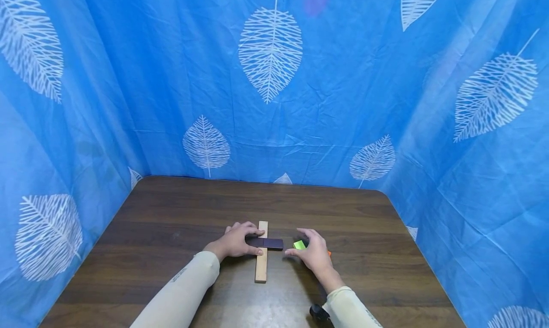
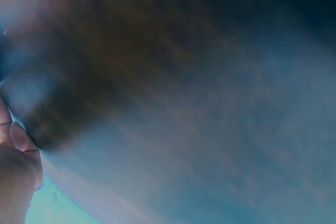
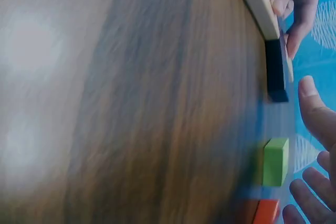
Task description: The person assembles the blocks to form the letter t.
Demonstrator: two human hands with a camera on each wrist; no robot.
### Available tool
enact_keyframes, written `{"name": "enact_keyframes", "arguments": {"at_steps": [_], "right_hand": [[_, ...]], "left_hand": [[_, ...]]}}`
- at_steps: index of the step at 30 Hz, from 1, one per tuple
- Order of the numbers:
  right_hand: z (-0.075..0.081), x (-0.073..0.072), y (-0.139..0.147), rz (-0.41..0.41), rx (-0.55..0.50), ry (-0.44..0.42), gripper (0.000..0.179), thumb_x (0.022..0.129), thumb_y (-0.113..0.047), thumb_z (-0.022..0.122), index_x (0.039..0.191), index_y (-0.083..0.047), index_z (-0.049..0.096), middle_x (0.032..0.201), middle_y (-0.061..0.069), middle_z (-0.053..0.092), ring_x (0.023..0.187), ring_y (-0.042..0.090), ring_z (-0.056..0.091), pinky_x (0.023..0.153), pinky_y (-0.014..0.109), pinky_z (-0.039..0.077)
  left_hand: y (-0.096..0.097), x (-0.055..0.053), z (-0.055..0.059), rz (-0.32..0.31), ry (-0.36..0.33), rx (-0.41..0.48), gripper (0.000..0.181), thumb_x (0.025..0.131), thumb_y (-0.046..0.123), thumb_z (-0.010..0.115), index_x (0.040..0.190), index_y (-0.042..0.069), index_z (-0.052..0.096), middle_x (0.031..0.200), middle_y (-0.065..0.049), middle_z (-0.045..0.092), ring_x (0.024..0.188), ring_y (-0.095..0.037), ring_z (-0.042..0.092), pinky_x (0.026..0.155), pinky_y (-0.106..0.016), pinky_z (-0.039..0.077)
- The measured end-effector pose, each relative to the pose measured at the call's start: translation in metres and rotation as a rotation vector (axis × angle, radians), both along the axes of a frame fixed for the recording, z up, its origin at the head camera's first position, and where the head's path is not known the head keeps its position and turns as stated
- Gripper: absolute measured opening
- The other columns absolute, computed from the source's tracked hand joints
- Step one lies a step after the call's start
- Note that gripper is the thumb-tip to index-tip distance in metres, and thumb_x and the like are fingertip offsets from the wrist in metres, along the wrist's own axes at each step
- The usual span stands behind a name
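My left hand (image 1: pixel 235 242) holds a dark rectangular block (image 1: pixel 273 244), thumb and forefinger on its two long sides. The block lies across a pale wooden strip (image 1: pixel 261 267) on the table, and a seam shows in its top. Both fingertips reach the strip. My right hand (image 1: pixel 316 255) hovers with thumb and fingers spread, holding nothing. Close to it stand a green block (image 3: pixel 275 162) and an orange-red block (image 3: pixel 266 211), the latter mostly hidden by the hand in the head view. The left wrist view is mostly blur, with part of the hand (image 2: pixel 21 153) at its edge.
The brown wooden table (image 1: pixel 171 209) has blue curtains (image 1: pixel 274 128) with white leaf prints behind it and at both sides. A small black object (image 1: pixel 318 312) sits by the right sleeve (image 1: pixel 351 309).
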State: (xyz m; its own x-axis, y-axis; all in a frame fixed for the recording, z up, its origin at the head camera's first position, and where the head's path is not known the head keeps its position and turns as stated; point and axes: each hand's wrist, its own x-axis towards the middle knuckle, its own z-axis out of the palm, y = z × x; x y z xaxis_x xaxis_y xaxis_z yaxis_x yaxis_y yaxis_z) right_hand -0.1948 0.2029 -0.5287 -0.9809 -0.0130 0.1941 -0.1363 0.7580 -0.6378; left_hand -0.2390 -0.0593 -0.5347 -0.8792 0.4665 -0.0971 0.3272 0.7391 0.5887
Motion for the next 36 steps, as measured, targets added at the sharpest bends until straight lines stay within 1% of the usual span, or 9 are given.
{"name": "enact_keyframes", "arguments": {"at_steps": [10, 13, 16, 19, 24, 28, 30, 34, 36], "right_hand": [[-0.013, 0.000, 0.012, -0.034, -0.121, 0.003, 0.064, 0.061, -0.027, 0.098, 0.113, 0.001, 0.072, 0.104, 0.013, 0.072, 0.094, 0.029, 0.069, 0.080, 0.043, 0.055], [-0.014, 0.000, 0.012, -0.039, -0.133, 0.020, 0.060, 0.060, -0.025, 0.099, 0.108, 0.001, 0.073, 0.096, 0.010, 0.073, 0.088, 0.026, 0.070, 0.077, 0.041, 0.055], [-0.014, -0.001, 0.012, -0.030, -0.099, 0.038, 0.058, 0.059, -0.024, 0.099, 0.104, 0.001, 0.073, 0.090, 0.008, 0.073, 0.084, 0.024, 0.069, 0.076, 0.041, 0.055], [-0.014, -0.002, 0.012, -0.013, -0.009, 0.052, 0.056, 0.060, -0.027, 0.099, 0.102, 0.000, 0.073, 0.087, 0.006, 0.072, 0.082, 0.023, 0.068, 0.079, 0.044, 0.052], [-0.016, -0.003, 0.011, -0.013, 0.126, 0.077, 0.053, 0.060, -0.033, 0.098, 0.097, -0.003, 0.073, 0.084, 0.002, 0.070, 0.079, 0.020, 0.065, 0.091, 0.055, 0.042], [-0.017, -0.002, 0.011, -0.013, 0.142, 0.103, 0.049, 0.061, -0.030, 0.097, 0.094, -0.003, 0.073, 0.082, 0.001, 0.068, 0.078, 0.021, 0.065, 0.101, 0.062, 0.035], [-0.018, -0.001, 0.010, -0.010, 0.146, 0.113, 0.048, 0.063, -0.029, 0.097, 0.095, -0.003, 0.073, 0.082, 0.002, 0.068, 0.078, 0.022, 0.065, 0.102, 0.063, 0.033], [-0.020, 0.001, 0.008, 0.010, 0.145, 0.145, 0.045, 0.065, -0.025, 0.095, 0.096, -0.002, 0.073, 0.085, 0.005, 0.070, 0.077, 0.021, 0.066, 0.105, 0.061, 0.030], [-0.020, 0.002, 0.007, 0.024, 0.131, 0.169, 0.043, 0.065, -0.022, 0.095, 0.097, -0.002, 0.074, 0.088, 0.007, 0.072, 0.079, 0.022, 0.067, 0.103, 0.057, 0.035]], "left_hand": [[-0.001, 0.002, -0.002, 0.000, 0.002, -0.004, 0.067, 0.080, 0.056, 0.080, 0.138, 0.026, 0.065, 0.137, -0.004, 0.055, 0.121, -0.030, 0.045, 0.099, -0.058, 0.030], [-0.001, 0.001, -0.003, 0.003, -0.001, 0.002, 0.066, 0.080, 0.056, 0.080, 0.137, 0.027, 0.065, 0.137, -0.004, 0.055, 0.121, -0.029, 0.045, 0.100, -0.059, 0.029], [-0.001, 0.001, -0.003, 0.002, 0.002, 0.006, 0.066, 0.080, 0.057, 0.080, 0.137, 0.027, 0.065, 0.136, -0.003, 0.055, 0.120, -0.028, 0.045, 0.100, -0.059, 0.029], [-0.001, 0.002, -0.001, -0.005, 0.012, 0.017, 0.066, 0.080, 0.055, 0.080, 0.137, 0.025, 0.065, 0.135, -0.004, 0.056, 0.119, -0.029, 0.045, 0.099, -0.060, 0.030], [-0.001, 0.004, 0.003, -0.017, 0.013, 0.033, 0.065, 0.081, 0.052, 0.081, 0.137, 0.023, 0.065, 0.135, -0.005, 0.057, 0.119, -0.031, 0.046, 0.098, -0.061, 0.030], [-0.001, 0.005, 0.005, -0.013, 0.011, 0.033, 0.064, 0.081, 0.051, 0.081, 0.136, 0.023, 0.066, 0.135, -0.005, 0.057, 0.119, -0.030, 0.046, 0.098, -0.061, 0.029], [-0.001, 0.005, 0.005, -0.009, 0.012, 0.032, 0.064, 0.081, 0.052, 0.081, 0.136, 0.023, 0.066, 0.134, -0.005, 0.057, 0.118, -0.030, 0.047, 0.099, -0.061, 0.029], [-0.002, 0.005, 0.003, -0.008, 0.016, 0.032, 0.064, 0.081, 0.053, 0.081, 0.136, 0.023, 0.066, 0.133, -0.004, 0.057, 0.117, -0.030, 0.047, 0.098, -0.061, 0.030], [-0.002, 0.005, 0.003, -0.012, 0.020, 0.034, 0.065, 0.081, 0.053, 0.081, 0.136, 0.023, 0.066, 0.133, -0.004, 0.057, 0.116, -0.029, 0.047, 0.097, -0.060, 0.030]]}}
